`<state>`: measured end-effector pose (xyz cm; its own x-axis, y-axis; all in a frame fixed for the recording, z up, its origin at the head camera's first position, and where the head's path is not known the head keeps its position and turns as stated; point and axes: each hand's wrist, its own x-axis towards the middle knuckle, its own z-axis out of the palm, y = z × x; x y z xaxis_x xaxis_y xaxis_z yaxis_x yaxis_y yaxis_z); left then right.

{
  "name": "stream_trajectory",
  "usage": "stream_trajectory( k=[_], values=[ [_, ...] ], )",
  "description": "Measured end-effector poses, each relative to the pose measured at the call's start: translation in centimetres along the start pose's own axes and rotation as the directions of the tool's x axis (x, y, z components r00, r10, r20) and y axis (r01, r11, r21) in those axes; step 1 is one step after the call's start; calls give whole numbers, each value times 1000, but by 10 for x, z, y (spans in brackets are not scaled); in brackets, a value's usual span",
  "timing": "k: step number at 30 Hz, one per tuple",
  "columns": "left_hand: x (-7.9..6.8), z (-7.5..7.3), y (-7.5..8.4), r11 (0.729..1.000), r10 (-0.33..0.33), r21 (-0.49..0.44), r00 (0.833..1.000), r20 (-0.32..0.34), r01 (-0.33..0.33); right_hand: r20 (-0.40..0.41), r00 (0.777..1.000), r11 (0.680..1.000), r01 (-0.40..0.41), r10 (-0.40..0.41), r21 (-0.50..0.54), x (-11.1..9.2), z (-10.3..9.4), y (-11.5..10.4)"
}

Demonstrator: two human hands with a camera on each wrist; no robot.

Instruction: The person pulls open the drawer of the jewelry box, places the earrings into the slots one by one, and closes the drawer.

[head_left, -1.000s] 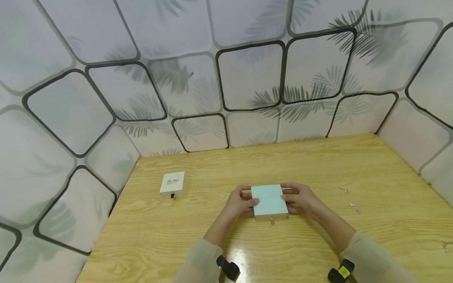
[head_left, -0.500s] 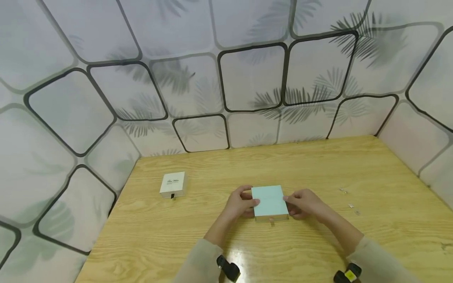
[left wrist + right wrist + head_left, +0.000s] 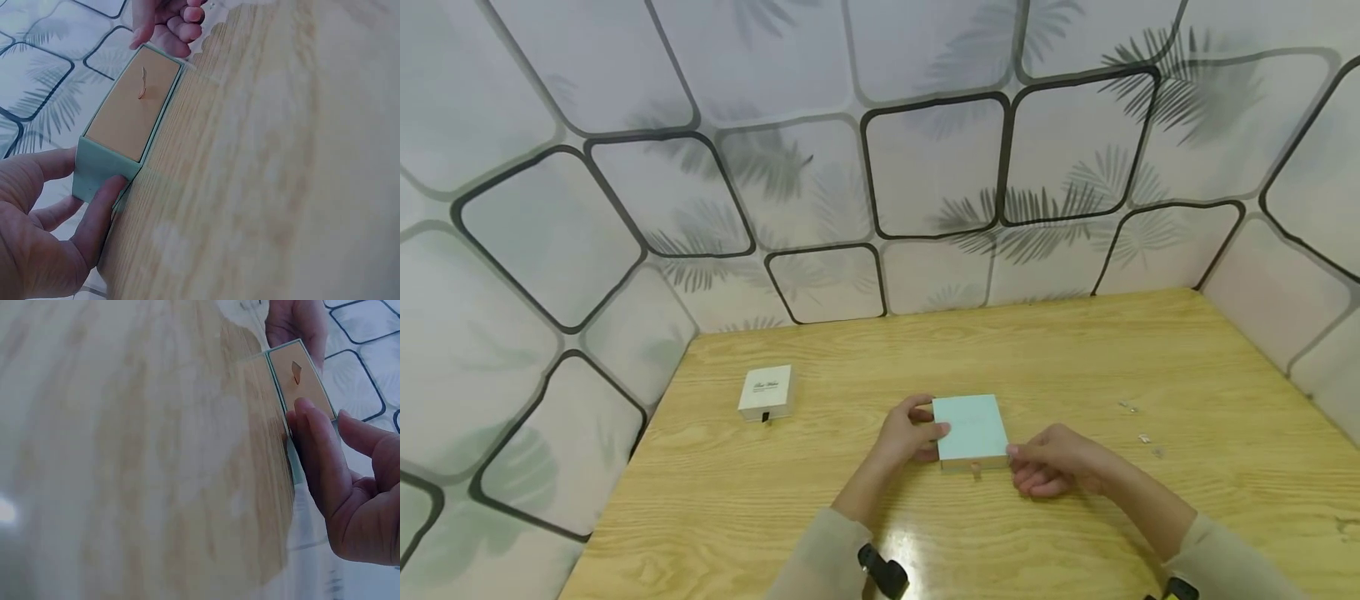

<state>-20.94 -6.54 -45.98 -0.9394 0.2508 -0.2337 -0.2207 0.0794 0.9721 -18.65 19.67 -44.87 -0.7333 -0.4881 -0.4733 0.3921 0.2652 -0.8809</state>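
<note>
A flat, square, mint-coloured drawer box lies on the wooden table in the head view. Its tan drawer front, pushed in flush, faces the person and carries a small ribbon pull. My left hand grips the box's left side, thumb over the top edge. My right hand is at the front right corner: thumb tip right at the corner, other fingers extended in front of the drawer's edge, apart from the pull.
A smaller white box with black lettering and a dark pull tab sits at the back left of the table. Several tiny shiny pieces lie to the right. A patterned wall covering rises behind the table.
My right hand has let go of the box's right side and slid toward the person, down to the front corner. My left hand and the box have stayed in place.
</note>
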Motion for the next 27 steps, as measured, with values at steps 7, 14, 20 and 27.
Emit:
stream_trajectory(
  k=[7, 14, 20, 27],
  values=[
    [1, 1, -2, 1000, -15, -14, 1000, -13, 15, 54, 998, 1000, -6, 7, -26, -5, 9, 6],
    [0, 0, -4, 1000, -10, 4, 1000, -8, 10, 96, 995, 993, -4, -7, 117, -3, 21, 9],
    [-4, -1, -7, 1000, -8, -6, 1000, -1, 8, 168, 986, 933, -60, -1, 355, -2, 32, 13],
    [-8, -2, -5, 1000, -18, -10, 1000, -9, 18, 164, 986, 833, -122, 38, 540, -4, 51, 14]
  ],
)
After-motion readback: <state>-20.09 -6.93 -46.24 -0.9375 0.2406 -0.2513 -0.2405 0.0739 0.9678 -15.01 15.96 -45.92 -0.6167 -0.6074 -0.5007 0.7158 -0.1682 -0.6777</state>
